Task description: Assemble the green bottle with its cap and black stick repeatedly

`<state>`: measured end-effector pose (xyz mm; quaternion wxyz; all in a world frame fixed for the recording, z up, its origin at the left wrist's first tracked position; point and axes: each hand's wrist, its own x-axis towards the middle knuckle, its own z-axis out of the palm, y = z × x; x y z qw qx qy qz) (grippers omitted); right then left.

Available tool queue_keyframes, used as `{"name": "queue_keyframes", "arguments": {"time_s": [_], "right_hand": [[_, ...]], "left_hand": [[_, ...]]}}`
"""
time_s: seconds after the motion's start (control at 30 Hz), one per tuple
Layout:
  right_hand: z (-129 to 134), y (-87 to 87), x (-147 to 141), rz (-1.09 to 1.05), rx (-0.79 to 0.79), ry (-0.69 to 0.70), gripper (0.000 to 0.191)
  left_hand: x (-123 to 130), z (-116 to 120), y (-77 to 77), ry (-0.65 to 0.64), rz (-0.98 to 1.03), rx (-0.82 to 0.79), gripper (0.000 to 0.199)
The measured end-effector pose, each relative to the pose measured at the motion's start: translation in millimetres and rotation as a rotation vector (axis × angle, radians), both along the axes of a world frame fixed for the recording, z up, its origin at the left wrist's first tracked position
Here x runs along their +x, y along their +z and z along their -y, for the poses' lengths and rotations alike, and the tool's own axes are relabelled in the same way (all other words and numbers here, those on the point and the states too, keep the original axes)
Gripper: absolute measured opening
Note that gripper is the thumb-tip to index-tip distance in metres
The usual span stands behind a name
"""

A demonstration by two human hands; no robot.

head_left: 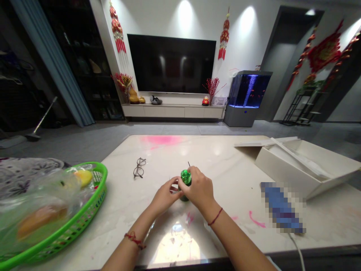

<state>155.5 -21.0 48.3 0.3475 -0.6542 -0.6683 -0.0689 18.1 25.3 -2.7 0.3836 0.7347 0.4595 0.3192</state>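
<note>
A small green shiny cylinder [185, 176] stands on the pale marble table [220, 165], near its middle. My left hand [167, 194] touches the left side of it, fingers curled round. From the right, my right hand [197, 185] grips its upper part, with the thumb in front and the fingers behind. A thin dark stick pokes up just behind the right fingers. The cylinder's lower part is partly covered by my hands. Red string bracelets are on both wrists.
Glasses [139, 168] lie left of my hands. A green basket [98, 192] with bagged food is at the left edge. An open white box [299, 169] stands at the right, near a blurred blue object [283, 207] with a cable. Pink marks stain the tabletop.
</note>
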Motion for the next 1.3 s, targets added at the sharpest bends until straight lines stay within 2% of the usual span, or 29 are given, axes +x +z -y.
{"name": "queue_keyframes", "arguments": {"time_s": [0.2,0.33,0.5,0.67,1.3], "right_hand": [[-3.0,1.0,-3.1,0.134,-0.11,-0.171,0.04],[-5.9,2.3,-4.1,0.139,-0.17,-0.213,0.048],[-8.2,1.7,-4.1,0.116,-0.252,-0.215,0.047],[-9.2,1.6,-4.4,0.08,-0.304,-0.217,0.042],[-6.9,-8.2,7.6,0.167,-0.242,-0.089,0.031]], "left_hand": [[0.2,0.3,0.6,0.003,0.001,-0.011,0.052],[1.5,1.6,4.0,0.0,-0.015,-0.022,0.051],[3.0,4.1,9.8,-0.011,-0.029,-0.039,0.051],[2.5,4.0,8.8,-0.004,-0.005,-0.037,0.056],[3.6,2.6,8.2,0.002,0.007,-0.078,0.06]]}}
